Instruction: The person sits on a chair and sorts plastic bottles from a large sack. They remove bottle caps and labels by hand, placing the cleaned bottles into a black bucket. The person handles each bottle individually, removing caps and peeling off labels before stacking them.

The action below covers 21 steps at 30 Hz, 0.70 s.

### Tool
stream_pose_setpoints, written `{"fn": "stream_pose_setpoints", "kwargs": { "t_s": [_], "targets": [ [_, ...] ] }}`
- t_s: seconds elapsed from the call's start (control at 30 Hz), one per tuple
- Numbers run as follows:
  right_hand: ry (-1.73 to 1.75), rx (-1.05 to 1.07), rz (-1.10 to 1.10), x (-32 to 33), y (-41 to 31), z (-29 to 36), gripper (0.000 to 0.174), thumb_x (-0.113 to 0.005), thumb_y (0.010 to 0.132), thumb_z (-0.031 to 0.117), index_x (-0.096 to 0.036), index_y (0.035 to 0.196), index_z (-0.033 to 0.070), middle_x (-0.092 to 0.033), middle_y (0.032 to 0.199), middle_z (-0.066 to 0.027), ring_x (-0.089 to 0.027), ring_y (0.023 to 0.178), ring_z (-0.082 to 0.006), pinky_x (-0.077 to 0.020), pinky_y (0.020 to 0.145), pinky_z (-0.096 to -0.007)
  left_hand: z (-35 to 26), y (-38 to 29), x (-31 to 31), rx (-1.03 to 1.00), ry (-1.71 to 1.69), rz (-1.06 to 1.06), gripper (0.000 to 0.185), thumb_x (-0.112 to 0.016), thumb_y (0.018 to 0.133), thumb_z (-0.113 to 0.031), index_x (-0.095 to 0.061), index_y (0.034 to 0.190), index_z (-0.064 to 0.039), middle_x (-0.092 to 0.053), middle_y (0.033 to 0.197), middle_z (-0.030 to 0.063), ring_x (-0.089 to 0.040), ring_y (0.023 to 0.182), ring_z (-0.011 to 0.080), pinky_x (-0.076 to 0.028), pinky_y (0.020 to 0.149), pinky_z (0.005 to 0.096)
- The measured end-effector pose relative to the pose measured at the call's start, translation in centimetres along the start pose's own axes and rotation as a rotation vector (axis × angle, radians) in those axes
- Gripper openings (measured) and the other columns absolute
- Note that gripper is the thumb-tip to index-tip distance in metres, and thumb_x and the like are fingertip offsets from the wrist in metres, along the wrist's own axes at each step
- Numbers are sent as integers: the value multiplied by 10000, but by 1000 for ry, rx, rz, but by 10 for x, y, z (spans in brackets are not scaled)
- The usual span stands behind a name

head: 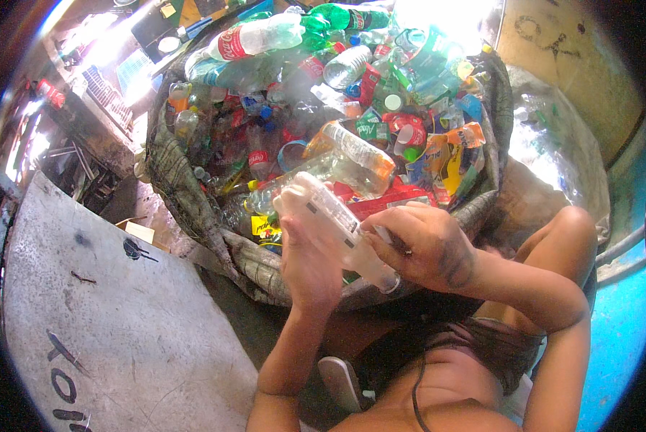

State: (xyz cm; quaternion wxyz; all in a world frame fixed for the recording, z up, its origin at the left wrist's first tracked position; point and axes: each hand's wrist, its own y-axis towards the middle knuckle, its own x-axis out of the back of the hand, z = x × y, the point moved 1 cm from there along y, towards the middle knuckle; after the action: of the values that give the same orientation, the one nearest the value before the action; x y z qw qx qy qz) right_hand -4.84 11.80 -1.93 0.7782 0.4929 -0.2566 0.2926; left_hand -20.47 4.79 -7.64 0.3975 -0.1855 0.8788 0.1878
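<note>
My left hand (309, 264) grips a clear plastic bottle (367, 260) from its left side. The bottle is tilted, with its uncapped-looking neck pointing down to the right and its base up to the left. A translucent label with small dark marks runs along its side. My right hand (423, 245) is at the bottle's right side, fingers pinched around a small, partly hidden tool with a pale part and a dark tip. Whether it is a blade cannot be seen. Just beyond the bottle lies a larger clear bottle (350, 175) with an orange and white label.
A big woven sack (188, 200) with a rolled rim holds crushed bottles and wrappers, among them a Coca-Cola bottle (258, 38) and a green bottle (350, 17). A grey metal sheet (123, 324) stands left. To the right are a translucent bag (550, 124) and a blue surface (620, 335).
</note>
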Motion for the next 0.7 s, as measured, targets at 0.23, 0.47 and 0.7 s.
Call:
{"fn": "stream_pose_setpoints", "kwargs": {
  "t_s": [0.23, 0.47, 0.7],
  "targets": [
    [-218, 183, 118, 7, -5, -1, 294, -753, 734, 147, -598, 959, 39, -623, 756, -85, -635, 668, -267, -492, 632, -367, 6, -8, -6, -58, 45, -57, 669, -447, 1006, -520, -330, 1502, -87, -473, 1444, 164, -479, 1305, 294, -355, 1122, 446],
    [-62, 81, 21, 3, -1, 1, 271, -752, 727, 77, -603, 948, 27, -607, 743, -110, -598, 628, -292, -480, 599, -351, 4, -9, -8, 13, 58, -5, 716, -459, 983, -568, -339, 1493, -80, -488, 1418, 158, -501, 1274, 286, -368, 1110, 436],
    [385, -459, 179, 9, 1, 0, 152, -673, 828, 137, -643, 943, 42, -628, 702, -120, -634, 609, -186, -504, 589, -328, 1, -4, -5, 104, -2, 86, 740, -457, 967, -603, -356, 1476, -76, -510, 1383, 146, -540, 1225, 278, -406, 1084, 434]
  ]
}}
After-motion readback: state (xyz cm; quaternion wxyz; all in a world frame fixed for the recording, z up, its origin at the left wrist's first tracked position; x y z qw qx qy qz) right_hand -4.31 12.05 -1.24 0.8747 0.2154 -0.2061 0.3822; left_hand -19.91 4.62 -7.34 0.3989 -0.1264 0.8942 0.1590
